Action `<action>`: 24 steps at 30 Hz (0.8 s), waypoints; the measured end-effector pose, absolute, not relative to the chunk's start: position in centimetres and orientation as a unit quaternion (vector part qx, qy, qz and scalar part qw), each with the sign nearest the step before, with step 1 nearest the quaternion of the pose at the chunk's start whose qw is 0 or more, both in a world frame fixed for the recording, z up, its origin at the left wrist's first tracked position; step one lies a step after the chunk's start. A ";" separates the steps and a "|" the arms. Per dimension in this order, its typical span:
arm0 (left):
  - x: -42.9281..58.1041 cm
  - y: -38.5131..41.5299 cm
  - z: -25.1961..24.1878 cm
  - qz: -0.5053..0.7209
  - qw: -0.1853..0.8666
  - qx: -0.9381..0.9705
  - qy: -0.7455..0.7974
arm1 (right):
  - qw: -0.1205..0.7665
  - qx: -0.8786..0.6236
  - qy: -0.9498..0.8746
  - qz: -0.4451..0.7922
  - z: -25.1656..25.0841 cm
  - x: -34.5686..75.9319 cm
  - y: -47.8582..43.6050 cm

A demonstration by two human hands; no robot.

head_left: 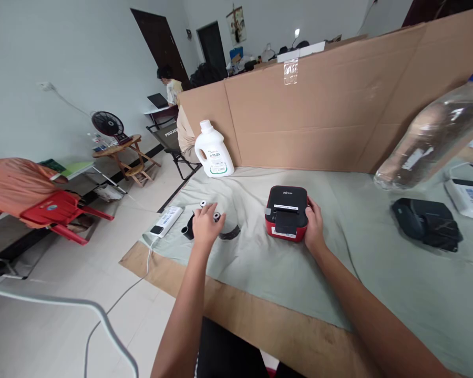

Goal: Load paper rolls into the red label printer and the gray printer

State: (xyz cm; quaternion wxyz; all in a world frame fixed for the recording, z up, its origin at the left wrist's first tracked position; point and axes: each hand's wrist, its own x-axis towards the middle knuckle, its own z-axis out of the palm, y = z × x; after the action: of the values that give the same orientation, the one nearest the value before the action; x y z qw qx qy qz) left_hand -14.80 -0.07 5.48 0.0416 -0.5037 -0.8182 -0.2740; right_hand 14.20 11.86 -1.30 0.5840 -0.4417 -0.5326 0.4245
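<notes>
A small label printer (pixel 287 197) with a black top and red base sits on the cloth-covered table, a dark strip or flap hanging at its front. My right hand (pixel 314 227) grips its right side, thumb on the near edge and fingers behind. To the left, my left hand (pixel 207 226) hovers over small rolls with its fingers apart and bent. White-cored rolls (pixel 216 216) show beside the fingers, and a black tube-like roll (pixel 187 231) lies left of the palm. A curved dark strip (pixel 230 234) lies right of this hand. Whether the fingertips touch a roll is hard to see.
A white power strip (pixel 166 221) with its cable lies at the left corner. Behind stand a white detergent bottle (pixel 215 152) and a cardboard wall (pixel 299 126). On the right are a large plastic bottle (pixel 429 136) and a black device (pixel 428 223). Other people sit farther off.
</notes>
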 end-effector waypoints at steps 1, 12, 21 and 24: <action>-13.6 0.7 5.6 -0.330 0.026 -0.513 -0.792 | 0.580 -0.448 -0.535 0.419 -1.3 14.5 11.5; -4.5 5.8 2.3 -0.584 -0.383 -0.466 -0.542 | 0.424 -0.377 -0.790 0.233 0.5 16.4 9.5; -23.6 10.3 8.5 -0.672 -0.266 -0.343 -0.600 | 0.424 -0.334 -0.790 0.291 5.3 -6.2 14.8; -28.3 11.9 8.8 -0.676 -0.269 -0.286 -0.624 | 0.417 -0.353 -0.780 0.305 4.1 -12.4 15.9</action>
State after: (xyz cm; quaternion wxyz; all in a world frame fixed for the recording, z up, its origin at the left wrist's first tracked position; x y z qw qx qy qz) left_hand -28.29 11.89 8.84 -0.2691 -0.2856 -0.6236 -0.6761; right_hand -12.39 15.95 4.14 0.4173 -0.3528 -0.7800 0.3048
